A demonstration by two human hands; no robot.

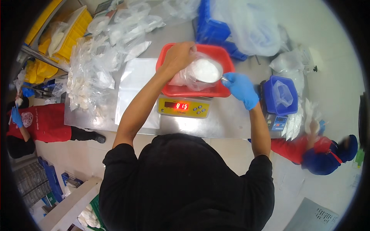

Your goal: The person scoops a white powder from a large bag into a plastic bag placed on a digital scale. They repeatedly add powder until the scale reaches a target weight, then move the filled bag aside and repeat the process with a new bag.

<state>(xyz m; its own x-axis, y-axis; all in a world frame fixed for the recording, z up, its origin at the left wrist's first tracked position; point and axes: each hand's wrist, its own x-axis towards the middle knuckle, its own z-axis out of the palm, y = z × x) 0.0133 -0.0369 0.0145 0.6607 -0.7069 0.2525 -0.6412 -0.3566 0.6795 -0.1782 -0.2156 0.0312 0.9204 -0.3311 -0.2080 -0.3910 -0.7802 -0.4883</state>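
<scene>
A red plastic tray (198, 93) rests on a yellow digital scale (183, 108) whose red display is lit. Inside the tray lies a clear plastic bag (185, 78), its upper edge gripped by my bare left hand (180, 56). At the bag's mouth is a round metal scoop or cup heaped with white powder (206, 70). My right hand (241, 88), in a blue glove, is closed on the scoop's metal handle (225, 78) at the tray's right side. The bag hides part of the scoop.
Filled clear bags (92, 66) are piled on the steel table's left, beside white sheets (138, 92). A blue basket (280, 112) stands on another scale (276, 122) at right. Blue bins (214, 30) and a large plastic bag (254, 26) lie behind. Co-workers stand left (43, 122) and right (318, 153).
</scene>
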